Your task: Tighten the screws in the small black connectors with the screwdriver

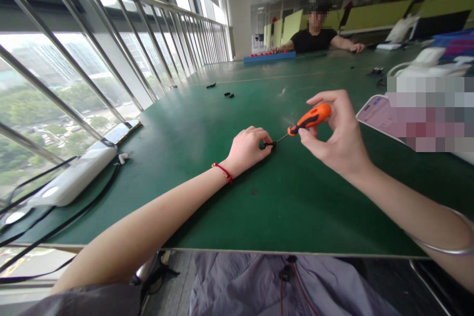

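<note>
My right hand (338, 133) grips an orange and black screwdriver (311, 117) by its handle, thumb and fingers closed round it. The thin shaft slants down to the left, and its tip meets a small black part (271, 144) close to the tabletop. Thumb and fingers of my left hand (249, 145) pinch that black part low over the green table (229, 217). Much of the part is hidden by my fingers, so its exact kind cannot be made out.
Several small black pieces (228, 95) lie farther back. A phone (385, 116) rests on the right, near white equipment (422, 66). A white device with black cords (81, 177) sits at the left edge beside a metal railing (122, 5). Across the table, a person (314, 37) sits behind a blue tray (269, 58).
</note>
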Action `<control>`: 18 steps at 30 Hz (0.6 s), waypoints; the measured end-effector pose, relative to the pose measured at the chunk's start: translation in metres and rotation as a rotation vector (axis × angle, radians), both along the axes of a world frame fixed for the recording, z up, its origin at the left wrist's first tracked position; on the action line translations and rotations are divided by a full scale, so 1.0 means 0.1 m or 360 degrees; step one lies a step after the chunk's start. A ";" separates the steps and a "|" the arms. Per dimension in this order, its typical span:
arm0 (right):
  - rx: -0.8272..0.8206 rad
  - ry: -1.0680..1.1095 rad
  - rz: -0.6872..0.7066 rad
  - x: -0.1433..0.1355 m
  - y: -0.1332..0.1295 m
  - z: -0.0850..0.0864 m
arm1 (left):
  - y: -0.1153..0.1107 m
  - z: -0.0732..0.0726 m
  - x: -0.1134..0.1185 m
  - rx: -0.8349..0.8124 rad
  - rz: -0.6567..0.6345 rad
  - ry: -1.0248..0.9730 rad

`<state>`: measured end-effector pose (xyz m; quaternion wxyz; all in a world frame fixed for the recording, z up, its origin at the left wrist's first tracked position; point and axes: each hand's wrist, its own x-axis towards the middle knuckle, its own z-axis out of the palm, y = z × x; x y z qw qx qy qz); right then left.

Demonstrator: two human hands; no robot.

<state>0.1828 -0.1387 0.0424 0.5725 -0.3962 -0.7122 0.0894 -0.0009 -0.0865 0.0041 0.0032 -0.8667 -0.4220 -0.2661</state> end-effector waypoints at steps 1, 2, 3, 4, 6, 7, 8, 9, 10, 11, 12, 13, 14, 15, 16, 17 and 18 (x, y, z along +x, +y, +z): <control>-0.0023 -0.0001 0.0008 0.00 0.00 0.00 | 0.00 0.00 0.00 0.0002 0.0000 -0.0001; -0.0061 -0.0024 -0.0002 0.00 0.00 0.00 | 0.00 0.00 0.00 0.0003 0.0000 -0.0001; -0.0098 -0.0066 -0.0025 0.00 0.00 0.00 | 0.00 0.00 0.00 0.0003 0.0000 -0.0001; -0.0117 -0.0112 -0.0054 0.00 0.00 0.00 | 0.00 0.00 0.00 0.0001 0.0000 -0.0002; -0.0090 -0.0154 -0.0092 -0.01 -0.01 0.00 | 0.00 0.00 0.00 -0.0006 0.0006 -0.0005; -0.0052 -0.0139 -0.0091 -0.01 -0.01 0.00 | 0.00 0.00 0.00 -0.0009 0.0010 -0.0005; -0.0017 -0.0104 -0.0077 -0.01 0.00 0.00 | 0.00 0.00 0.00 -0.0011 0.0015 -0.0005; -0.0008 -0.0067 -0.0049 -0.01 0.00 0.00 | 0.00 0.00 0.00 -0.0012 0.0016 -0.0004; -0.0026 -0.0045 -0.0021 0.00 0.00 0.00 | 0.00 0.00 0.00 -0.0011 0.0016 -0.0004; -0.0065 -0.0054 0.0001 0.00 0.00 0.00 | 0.00 0.00 0.00 -0.0009 0.0016 -0.0004; -0.0111 -0.0090 0.0006 0.00 0.00 0.00 | 0.00 0.00 0.00 -0.0008 0.0015 -0.0007; -0.0158 -0.0133 0.0005 0.01 0.00 0.00 | 0.00 0.00 0.00 -0.0009 0.0014 -0.0010; -0.0185 -0.0159 0.0003 0.01 0.00 0.00 | 0.00 -0.01 0.00 -0.0010 0.0014 -0.0017; -0.0186 -0.0166 -0.0004 0.02 0.00 0.00 | 0.00 -0.01 0.00 -0.0012 0.0013 -0.0024; -0.0156 -0.0149 -0.0018 0.03 -0.01 0.00 | 0.00 -0.02 0.00 -0.0014 0.0013 -0.0035; -0.0116 -0.0120 -0.0034 0.03 0.00 0.00 | 0.01 -0.02 0.00 -0.0017 0.0010 -0.0047; -0.0076 -0.0092 -0.0052 0.04 0.00 0.00 | 0.01 -0.03 0.00 -0.0021 0.0008 -0.0062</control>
